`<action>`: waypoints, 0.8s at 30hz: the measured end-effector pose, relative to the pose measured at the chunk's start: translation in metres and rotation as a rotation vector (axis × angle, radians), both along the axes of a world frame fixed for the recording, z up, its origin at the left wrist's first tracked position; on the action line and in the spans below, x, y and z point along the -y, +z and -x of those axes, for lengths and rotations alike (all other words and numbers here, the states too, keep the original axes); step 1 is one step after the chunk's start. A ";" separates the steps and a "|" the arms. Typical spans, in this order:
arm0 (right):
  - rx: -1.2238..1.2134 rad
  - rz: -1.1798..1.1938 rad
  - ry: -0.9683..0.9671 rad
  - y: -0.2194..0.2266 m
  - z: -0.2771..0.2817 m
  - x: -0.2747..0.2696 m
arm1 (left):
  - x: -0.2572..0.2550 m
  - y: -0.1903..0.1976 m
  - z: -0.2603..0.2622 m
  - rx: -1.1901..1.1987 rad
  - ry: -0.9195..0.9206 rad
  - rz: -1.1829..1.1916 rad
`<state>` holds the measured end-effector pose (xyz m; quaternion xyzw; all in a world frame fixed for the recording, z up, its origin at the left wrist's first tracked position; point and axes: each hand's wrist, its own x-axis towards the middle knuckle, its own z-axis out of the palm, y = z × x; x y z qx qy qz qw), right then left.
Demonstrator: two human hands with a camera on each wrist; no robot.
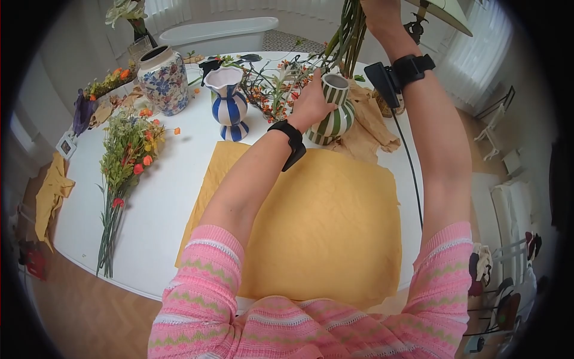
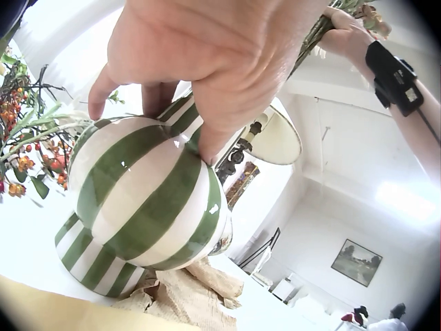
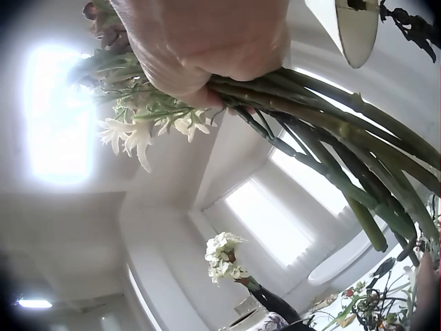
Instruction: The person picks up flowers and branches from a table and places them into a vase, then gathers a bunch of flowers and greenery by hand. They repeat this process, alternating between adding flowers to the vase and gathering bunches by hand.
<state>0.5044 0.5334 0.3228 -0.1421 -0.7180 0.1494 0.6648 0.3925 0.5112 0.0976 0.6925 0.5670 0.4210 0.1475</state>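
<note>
The left hand (image 1: 312,106) grips the neck of a green-and-white striped vase (image 1: 336,122), which stands on the table. In the left wrist view its fingers and thumb curve round the neck of the vase (image 2: 148,193). Raised at the top of the head view, the right hand (image 1: 382,15) holds a bunch of thick green stems (image 1: 351,36). The right wrist view shows that hand (image 3: 213,48) closed round the stems (image 3: 331,138), with white flowers (image 3: 138,138) on the far side. The stem ends hang above and slightly behind the vase mouth.
A blue-and-white striped vase (image 1: 228,105) and a floral vase (image 1: 163,84) stand to the left. A mixed bouquet (image 1: 128,155) lies on the white table (image 1: 161,221). Yellow paper (image 1: 317,227) covers the front; berry branches (image 1: 263,96) and brown paper (image 1: 368,122) lie around the green-striped vase.
</note>
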 end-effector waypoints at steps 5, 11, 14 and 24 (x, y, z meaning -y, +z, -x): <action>-0.020 0.017 0.068 0.016 -0.005 0.029 | 0.006 -0.009 0.005 0.080 -0.023 -0.055; 0.014 0.186 0.132 0.009 -0.018 0.067 | 0.037 -0.009 0.031 0.372 -0.079 -0.198; 0.015 0.213 0.138 -0.006 -0.017 0.096 | 0.074 0.003 0.043 0.654 -0.174 -0.299; 0.041 0.503 0.442 -0.080 0.036 0.188 | 0.224 0.068 0.041 0.756 -0.447 -0.266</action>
